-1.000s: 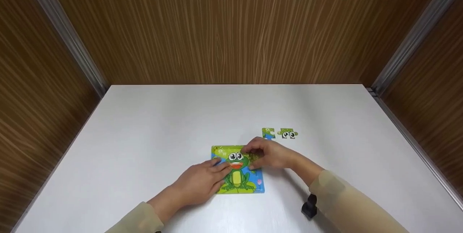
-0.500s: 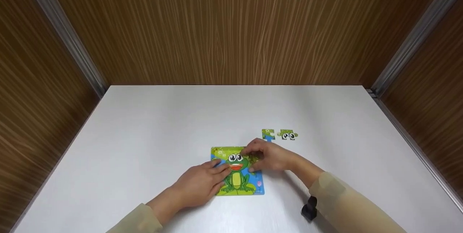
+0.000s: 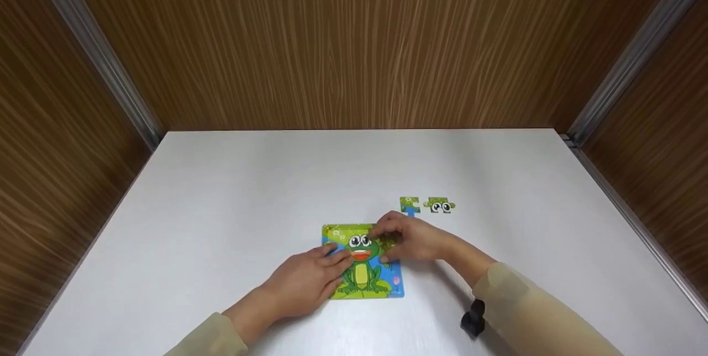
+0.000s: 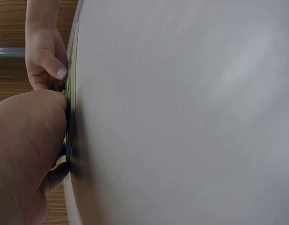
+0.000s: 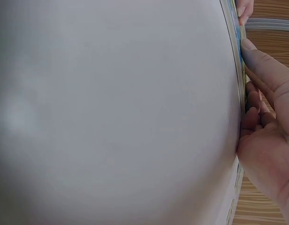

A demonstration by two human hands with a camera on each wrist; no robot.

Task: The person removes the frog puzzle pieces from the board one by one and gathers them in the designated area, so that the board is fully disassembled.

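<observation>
A square frog jigsaw puzzle [image 3: 362, 275] in green and blue lies near the front middle of the white table in the head view. My left hand [image 3: 307, 283] rests on its left side with fingers extended over the frog's picture. At the upper right of the puzzle, my right hand [image 3: 417, 237] pinches a green puzzle piece [image 3: 389, 241] between thumb and fingers, mostly covered by the hand. In the right wrist view the thumb [image 5: 264, 63] touches the puzzle's edge while the other fingers curl beneath.
Behind the right hand lie two loose pieces: a green-blue corner piece [image 3: 410, 205] and a piece with frog eyes [image 3: 441, 205]. A small black object [image 3: 473, 320] is by the right sleeve. Wood-grain panels [image 3: 354, 41] bound the white table [image 3: 249, 179].
</observation>
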